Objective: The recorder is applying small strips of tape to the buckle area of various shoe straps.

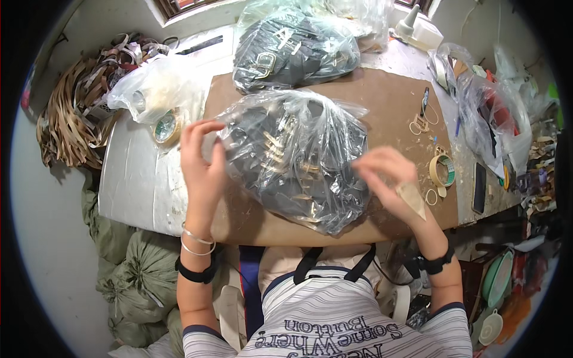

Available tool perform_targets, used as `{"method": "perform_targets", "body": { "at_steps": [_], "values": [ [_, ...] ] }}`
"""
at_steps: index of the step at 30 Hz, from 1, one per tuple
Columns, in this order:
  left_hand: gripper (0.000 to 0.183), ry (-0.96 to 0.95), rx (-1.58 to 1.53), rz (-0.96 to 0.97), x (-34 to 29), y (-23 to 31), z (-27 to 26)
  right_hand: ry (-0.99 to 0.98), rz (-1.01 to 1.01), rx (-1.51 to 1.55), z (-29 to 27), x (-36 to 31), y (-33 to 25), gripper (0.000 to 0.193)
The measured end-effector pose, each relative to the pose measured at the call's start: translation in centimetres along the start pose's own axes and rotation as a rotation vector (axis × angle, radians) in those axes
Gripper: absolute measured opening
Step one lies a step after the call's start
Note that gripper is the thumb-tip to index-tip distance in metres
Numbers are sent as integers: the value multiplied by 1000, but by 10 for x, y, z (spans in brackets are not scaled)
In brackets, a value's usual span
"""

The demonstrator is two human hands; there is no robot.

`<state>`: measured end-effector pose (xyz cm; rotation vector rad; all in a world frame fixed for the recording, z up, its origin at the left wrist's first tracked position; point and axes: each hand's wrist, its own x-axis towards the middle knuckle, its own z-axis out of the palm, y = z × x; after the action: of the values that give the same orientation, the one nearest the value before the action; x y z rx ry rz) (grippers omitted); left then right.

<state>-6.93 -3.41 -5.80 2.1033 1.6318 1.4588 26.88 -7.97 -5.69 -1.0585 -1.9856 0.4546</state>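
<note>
Clear bag (298, 167): lies by the table's (143, 188) front edge, presumably for two-sided reach. Left hand (202, 156): half open, seemingly empty. Right hand (391, 179): loosely curled; cannot tell if gripping the bag.

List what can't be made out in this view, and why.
Head view:
Nearer crumpled clear plastic bag: number of dark pieces inside, hidden by glare and folds.
Right hand: blurred, contact with the bag unclear.
Bulging green cloth sacks: contents hidden by the cloth.
Barred window: cut off by the top edge.
</note>
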Motion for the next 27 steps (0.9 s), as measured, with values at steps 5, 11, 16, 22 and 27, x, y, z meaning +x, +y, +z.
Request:
{"method": "perform_targets", "body": {
  "at_steps": [5,11,16,22,27],
  "values": [
    [32,-246,-111,85,37,35,61,324,128,-154,56,72,44,23],
    [30,-488,65,91,55,5,78,58,252,28,53,77,47,22],
    [12,-155,-455,-137,39,-5,17,342,460,562,1,53,19,7],
    [25,-1,-769,-497,14,-47,-36,451,552,599,-41,8,41,17],
    [57,-120,-223,-252,-3,-37,-45,468,-136,-477,-18,-7,-1,28]
  ]
}}
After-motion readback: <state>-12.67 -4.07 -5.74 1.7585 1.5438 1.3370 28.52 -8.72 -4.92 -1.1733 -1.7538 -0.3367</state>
